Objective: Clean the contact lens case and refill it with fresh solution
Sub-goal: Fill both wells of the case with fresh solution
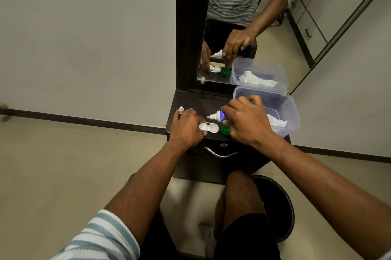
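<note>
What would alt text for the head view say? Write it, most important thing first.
Over a small dark cabinet top, the right hand tilts a solution bottle toward an open white lens case that the left hand steadies. A green cap, a small white cap and a clear tub holding tissue sit nearby, below a mirror.

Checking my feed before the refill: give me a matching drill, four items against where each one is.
Items:
1 white contact lens case
2 green round cap
3 white bottle cap
4 crumpled white tissue

Places:
A inside the clear plastic box
B beside the left hand, far-left countertop
C held by the left hand
D right of the case

Pairs: 1-C, 2-D, 3-B, 4-A
</note>
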